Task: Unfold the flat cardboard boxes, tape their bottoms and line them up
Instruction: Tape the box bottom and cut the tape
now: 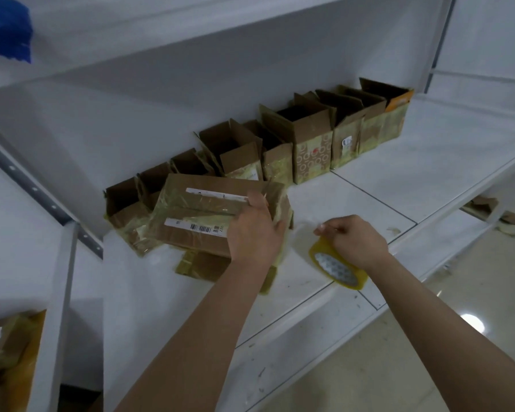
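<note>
Left hand (254, 230) is down on the brown corrugated cardboard box (208, 215), which lies bottom-up at the front of the white shelf (369, 179). The fingers curl over the box's right end, pressing on its glossy, wrinkled yellowish tape. Two white labels show on the upturned face, one with a barcode, and a taped seam runs between them.

Right hand (351, 239) grips the yellow roll of packing tape (338, 267), fingers curled round the top of the ring, thumb and forefinger pinched together at something too small to make out. The roll stands tilted on the shelf just beside the box, its pale patterned core facing the camera.

Behind, a row of opened brown cardboard boxes (280, 144) stands upright against the back wall, flaps up, lower sides banded in the same shiny tape. One carries a printed pattern of circles, and the far one an orange patch.
</note>
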A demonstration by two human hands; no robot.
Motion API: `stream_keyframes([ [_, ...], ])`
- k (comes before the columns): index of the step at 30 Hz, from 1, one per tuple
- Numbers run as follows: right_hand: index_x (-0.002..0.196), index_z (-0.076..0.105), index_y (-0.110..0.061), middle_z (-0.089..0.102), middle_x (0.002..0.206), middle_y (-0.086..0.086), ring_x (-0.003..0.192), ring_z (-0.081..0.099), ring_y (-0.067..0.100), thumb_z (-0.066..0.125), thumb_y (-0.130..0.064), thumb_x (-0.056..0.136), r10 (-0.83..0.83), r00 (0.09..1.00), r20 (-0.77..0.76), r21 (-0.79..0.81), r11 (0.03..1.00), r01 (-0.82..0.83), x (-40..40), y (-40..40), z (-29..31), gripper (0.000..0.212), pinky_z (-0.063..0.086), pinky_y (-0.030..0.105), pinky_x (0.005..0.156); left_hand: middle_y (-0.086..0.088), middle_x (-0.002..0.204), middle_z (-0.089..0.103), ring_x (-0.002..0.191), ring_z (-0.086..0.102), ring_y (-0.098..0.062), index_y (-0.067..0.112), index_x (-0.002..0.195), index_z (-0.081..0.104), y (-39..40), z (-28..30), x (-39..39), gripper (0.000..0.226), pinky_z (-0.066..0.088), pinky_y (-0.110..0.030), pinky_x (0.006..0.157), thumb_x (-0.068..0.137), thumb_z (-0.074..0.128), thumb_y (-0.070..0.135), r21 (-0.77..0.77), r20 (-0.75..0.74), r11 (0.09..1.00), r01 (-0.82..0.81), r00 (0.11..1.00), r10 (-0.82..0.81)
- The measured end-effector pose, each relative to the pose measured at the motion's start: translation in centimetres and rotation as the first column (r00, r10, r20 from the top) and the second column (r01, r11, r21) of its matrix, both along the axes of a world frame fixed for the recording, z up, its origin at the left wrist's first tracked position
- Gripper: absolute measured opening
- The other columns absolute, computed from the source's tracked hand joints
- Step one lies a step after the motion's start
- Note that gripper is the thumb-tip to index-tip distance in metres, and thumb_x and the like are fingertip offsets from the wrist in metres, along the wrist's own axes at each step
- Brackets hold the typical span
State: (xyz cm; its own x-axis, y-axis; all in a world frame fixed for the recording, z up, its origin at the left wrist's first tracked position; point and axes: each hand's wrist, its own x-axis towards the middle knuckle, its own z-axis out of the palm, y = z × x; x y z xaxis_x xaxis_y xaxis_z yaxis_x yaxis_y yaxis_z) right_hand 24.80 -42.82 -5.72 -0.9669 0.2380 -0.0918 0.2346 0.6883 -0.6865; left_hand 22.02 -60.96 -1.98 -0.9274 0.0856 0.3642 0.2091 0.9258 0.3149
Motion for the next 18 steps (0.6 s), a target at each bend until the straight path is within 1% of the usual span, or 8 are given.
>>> stream_keyframes([
  [2,0.074,0.064,-0.052,0.066,0.101,-0.020,0.099,0.059,0.013,0.049,-0.048,0.097,0.001,1.000,-0.030,-0.001,1.000,-0.001,-0.2,-0.7,0.3,0.028,0.040,0.030,0.076,-0.009,0.095,0.063,0.084,0.067,-0.029,0.010,0.117,0.034,-0.2,-0.1,-0.2,0.049,0.045,-0.032,0.066,0.090,0.064,0.038,-0.007,-0.010,1.000,-0.013,1.000,0.013],
  [6,0.079,0.065,-0.051,0.068,0.106,-0.015,0.094,0.055,0.015,0.049,-0.051,0.096,-0.012,0.999,-0.053,-0.025,1.000,0.011,0.2,-0.9,0.4,0.024,0.039,0.032,0.077,-0.005,0.090,0.058,0.086,0.066,-0.027,0.010,0.124,0.032,-0.8,0.1,-0.1,0.049,0.042,-0.029,0.067,0.093,0.060,0.036,0.008,-0.018,1.000,0.030,0.999,-0.030],
  [8,0.082,0.068,-0.048,0.068,0.106,-0.012,0.094,0.055,0.015,0.049,-0.052,0.096,-0.015,0.997,-0.074,-0.049,0.999,0.012,0.5,-0.4,1.0,0.023,0.042,0.034,0.080,-0.003,0.086,0.057,0.084,0.065,-0.027,0.010,0.125,0.033,-1.5,0.6,0.3,0.050,0.046,-0.031,0.069,0.093,0.061,0.035,0.059,0.001,0.993,0.100,0.995,-0.100],
  [10,0.083,0.071,-0.045,0.068,0.105,-0.011,0.098,0.058,0.016,0.051,-0.052,0.095,-0.028,0.993,-0.116,-0.074,0.997,0.020,0.7,0.1,2.1,0.024,0.045,0.036,0.084,0.001,0.078,0.056,0.076,0.064,-0.022,0.011,0.124,0.036,-2.9,1.4,0.8,0.050,0.048,-0.030,0.064,0.090,0.065,0.035,0.107,0.036,0.975,0.193,0.980,-0.197],
  [12,0.081,0.072,-0.044,0.069,0.103,-0.012,0.101,0.061,0.017,0.053,-0.049,0.094,-0.041,0.986,-0.164,-0.109,0.994,0.023,0.8,0.6,3.6,0.024,0.048,0.040,0.089,0.005,0.066,0.053,0.060,0.055,-0.005,0.017,0.120,0.042,-4.7,2.6,1.3,0.048,0.040,-0.021,0.051,0.086,0.071,0.034,0.141,0.075,0.946,0.293,0.949,-0.305],
  [13,0.078,0.072,-0.043,0.070,0.102,-0.012,0.102,0.062,0.018,0.054,-0.048,0.094,-0.046,0.981,-0.189,-0.130,0.991,0.022,0.9,0.7,4.3,0.025,0.049,0.042,0.092,0.008,0.061,0.050,0.054,0.051,-0.001,0.021,0.116,0.044,-5.5,3.4,1.5,0.047,0.037,-0.017,0.048,0.083,0.075,0.033,0.158,0.096,0.925,0.347,0.927,-0.364],
  [16,0.078,0.074,-0.040,0.071,0.100,-0.010,0.100,0.064,0.019,0.057,-0.046,0.093,-0.034,0.967,-0.253,-0.204,0.979,-0.019,0.7,0.3,6.2,0.024,0.050,0.047,0.094,0.011,0.056,0.048,0.048,0.045,0.000,0.030,0.106,0.049,-8.2,5.7,2.0,0.045,0.037,-0.016,0.050,0.075,0.082,0.033,0.209,0.160,0.845,0.492,0.835,-0.526],
  [18,0.080,0.077,-0.036,0.072,0.098,-0.012,0.101,0.064,0.017,0.059,-0.043,0.094,0.024,0.963,-0.270,-0.250,0.964,-0.094,0.6,-0.6,6.9,0.024,0.050,0.044,0.094,0.009,0.057,0.048,0.048,0.044,-0.002,0.036,0.105,0.050,-10.0,6.9,2.2,0.048,0.036,-0.015,0.050,0.072,0.085,0.035,0.206,0.208,0.810,0.549,0.784,-0.584],
])
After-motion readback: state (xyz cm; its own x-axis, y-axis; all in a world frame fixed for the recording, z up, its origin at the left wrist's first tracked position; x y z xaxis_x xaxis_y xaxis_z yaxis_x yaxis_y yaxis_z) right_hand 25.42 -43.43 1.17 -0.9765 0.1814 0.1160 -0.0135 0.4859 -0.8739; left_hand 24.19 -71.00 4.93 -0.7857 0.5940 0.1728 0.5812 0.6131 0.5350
